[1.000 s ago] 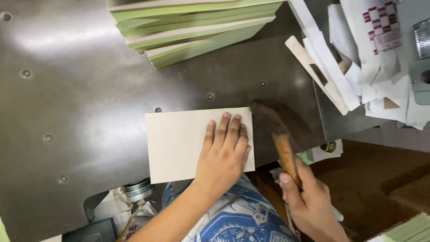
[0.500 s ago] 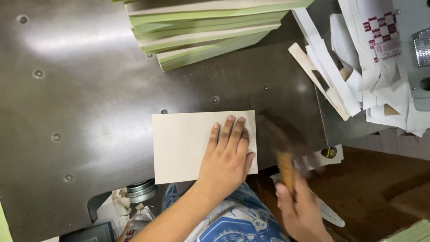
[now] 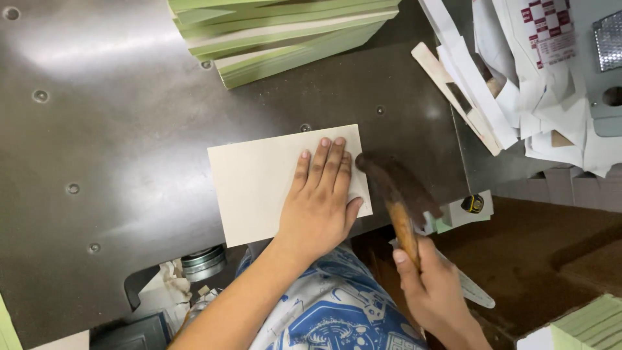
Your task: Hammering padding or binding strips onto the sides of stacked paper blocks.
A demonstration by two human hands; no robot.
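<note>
Near the bench's front edge the left hand [image 3: 317, 207] pressed flat on the cream card [image 3: 259, 185], while the right hand [image 3: 431, 285] gripped the hammer [image 3: 398, 188], its head just beside the card's right edge

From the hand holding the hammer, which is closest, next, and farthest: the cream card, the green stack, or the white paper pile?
Measured from the right hand in the head view:
1. Cream card, just to its left on the metal table, under the left hand.
2. White paper pile, up at the right edge.
3. Green stack, at the table's far top edge.
</note>
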